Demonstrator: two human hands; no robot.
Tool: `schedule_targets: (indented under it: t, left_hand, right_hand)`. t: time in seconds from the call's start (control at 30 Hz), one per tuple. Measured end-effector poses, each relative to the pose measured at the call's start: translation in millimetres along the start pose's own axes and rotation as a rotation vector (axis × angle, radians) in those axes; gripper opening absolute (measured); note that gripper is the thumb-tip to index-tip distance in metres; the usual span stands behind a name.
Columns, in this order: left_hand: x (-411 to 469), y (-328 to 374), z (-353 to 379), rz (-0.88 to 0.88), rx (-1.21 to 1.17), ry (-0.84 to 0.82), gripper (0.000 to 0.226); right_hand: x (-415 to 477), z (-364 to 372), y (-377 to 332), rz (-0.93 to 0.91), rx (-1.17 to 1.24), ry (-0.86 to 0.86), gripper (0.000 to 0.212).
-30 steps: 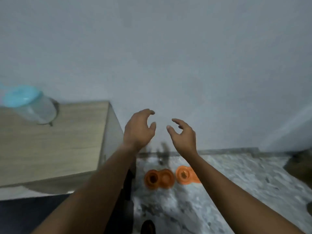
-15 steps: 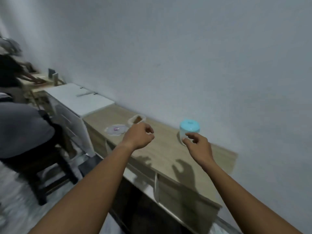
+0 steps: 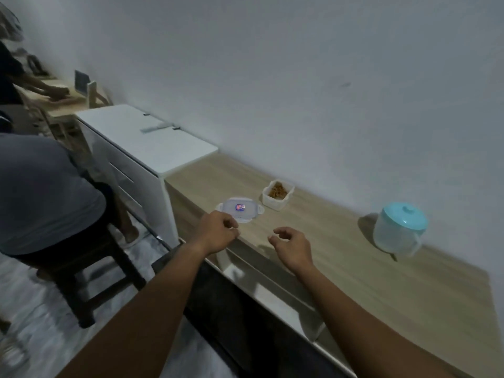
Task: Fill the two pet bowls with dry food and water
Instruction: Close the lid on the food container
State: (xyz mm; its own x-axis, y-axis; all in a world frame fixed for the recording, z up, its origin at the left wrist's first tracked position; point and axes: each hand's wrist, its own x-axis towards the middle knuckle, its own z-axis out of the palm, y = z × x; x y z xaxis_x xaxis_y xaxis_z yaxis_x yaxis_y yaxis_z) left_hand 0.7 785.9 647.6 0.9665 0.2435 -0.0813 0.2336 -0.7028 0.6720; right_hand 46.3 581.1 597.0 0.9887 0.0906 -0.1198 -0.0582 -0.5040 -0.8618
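Our left hand [image 3: 216, 236] has its fingers [image 3: 227, 222] curled loosely inward, thumb close to the fingertips, with nothing between them. It hangs over the front edge of the wooden counter [image 3: 368, 271], just short of the clear lid [image 3: 240, 209], and we cannot tell whether the knuckles touch that lid or only overlap it in view. Our right hand [image 3: 293, 248] is also empty, its fingers [image 3: 282, 231] bent and a little apart, the thumb pointing toward the left hand; it hovers above the counter, near the front edge.

The clear lid lies flat on the counter with a small coloured sticker on top. Just behind it to the right stands the open white container [image 3: 278, 197], holding brown dry food and set close to the wall [image 3: 300, 77]. Well apart, farther right along the counter, stands a clear pitcher [image 3: 396, 230] with a turquoise lid and a handle facing us; any water level is too faint to read. The pet bowls are out of view.

To the left, a white cabinet [image 3: 147, 144] adjoins the counter, and another person [image 3: 41, 192] sits on a dark stool [image 3: 90, 257].
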Motion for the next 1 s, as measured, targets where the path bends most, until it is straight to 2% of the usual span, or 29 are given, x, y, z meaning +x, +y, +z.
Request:
schedule_targets:
  t: [0.1, 0.23, 0.43, 0.57, 0.63, 0.73, 0.9, 1.0]
  left_hand:
    - [42, -24, 2, -0.036, -0.017, 0.016, 0.007]
    - [106, -56, 12, -0.09, -0.002, -0.047, 0.004]
    - [217, -98, 31, -0.091, 0.118, -0.156, 0.046]
    - [266, -114, 38, -0.062, 0.177, -0.197, 0.052]
    - [275, -120, 38, -0.07, 0.179, -0.19, 0.055]
    - [293, -129, 37, -0.082, 0.194, -0.248, 0.075]
    - [321, -140, 39, -0.032, 0.126, -0.332, 0.063]
    - [335, -144, 37, -0.038, 0.045, -0.412, 0.053]
  right_hand:
    - [39, 24, -3, 0.063, -0.023, 0.037, 0.03]
    - [97, 55, -2, 0.165, 0.008, 0.08, 0.031]
    - [194, 112, 8, 0.306, 0.034, 0.122, 0.033]
    - [231, 136, 10, 0.366, -0.007, 0.143, 0.054]
    - [240, 143, 11, 0.374, -0.039, 0.172, 0.055]
    - [254, 151, 9, 0.421, -0.079, 0.199, 0.054]
    - [268, 163, 9, 0.534, -0.064, 0.274, 0.06]
    - [269, 166, 5, 0.601, 0.028, 0.377, 0.042]
